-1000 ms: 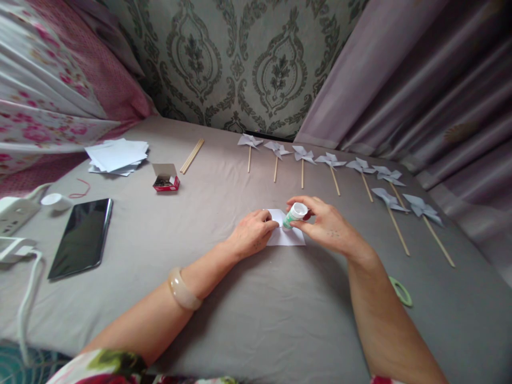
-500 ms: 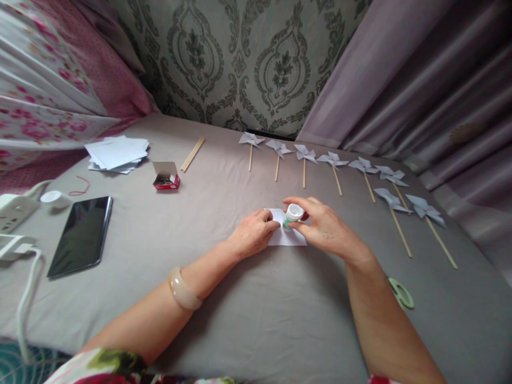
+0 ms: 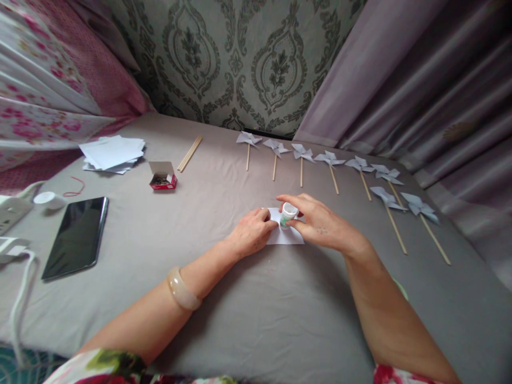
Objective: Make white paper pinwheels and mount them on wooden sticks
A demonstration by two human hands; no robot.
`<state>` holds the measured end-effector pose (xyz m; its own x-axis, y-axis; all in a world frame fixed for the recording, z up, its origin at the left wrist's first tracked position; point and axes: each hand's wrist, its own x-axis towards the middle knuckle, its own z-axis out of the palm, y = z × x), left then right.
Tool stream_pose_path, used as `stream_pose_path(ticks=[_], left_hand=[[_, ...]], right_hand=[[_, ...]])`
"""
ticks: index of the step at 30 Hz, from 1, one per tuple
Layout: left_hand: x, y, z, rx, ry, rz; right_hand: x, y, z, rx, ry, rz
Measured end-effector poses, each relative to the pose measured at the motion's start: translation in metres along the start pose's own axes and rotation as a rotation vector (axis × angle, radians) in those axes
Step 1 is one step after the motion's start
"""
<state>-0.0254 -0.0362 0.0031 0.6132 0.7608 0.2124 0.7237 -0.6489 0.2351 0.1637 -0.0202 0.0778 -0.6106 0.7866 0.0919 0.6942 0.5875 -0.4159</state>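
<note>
My right hand [image 3: 320, 226] grips a small white and green glue stick [image 3: 287, 214], its tip pressed down on a white paper square [image 3: 287, 237] that lies on the grey cloth. My left hand [image 3: 252, 234] rests with curled fingers on the paper's left edge and holds it flat. A pale bangle [image 3: 182, 290] sits on my left wrist. Beyond the hands lies a row of several white paper pinwheels on wooden sticks [image 3: 301, 160].
A black phone [image 3: 74, 237], a power strip with a white cable [image 3: 12, 250] and a white cap [image 3: 48, 200] lie at the left. Further back are a paper stack [image 3: 110, 153], a small red box [image 3: 162, 177] and loose sticks [image 3: 190, 153]. Curtains hang at the right.
The glue stick has tipped more upright and shifted slightly left over the paper. My left hand has stayed on the paper's edge.
</note>
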Motion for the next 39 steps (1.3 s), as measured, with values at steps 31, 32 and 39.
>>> stream_pose_path(ticks=[31, 32, 39], left_hand=[[0.000, -0.003, 0.002, -0.006, 0.014, -0.011], [0.000, -0.003, 0.003, -0.005, 0.019, -0.012], [0.000, -0.006, 0.003, -0.135, 0.125, -0.040]], right_hand=[[-0.014, 0.009, -0.036, 0.475, 0.423, 0.336], [-0.017, 0.011, -0.034, 0.567, 0.479, 0.362], [-0.031, 0.023, 0.008, 1.207, 0.611, 0.565]])
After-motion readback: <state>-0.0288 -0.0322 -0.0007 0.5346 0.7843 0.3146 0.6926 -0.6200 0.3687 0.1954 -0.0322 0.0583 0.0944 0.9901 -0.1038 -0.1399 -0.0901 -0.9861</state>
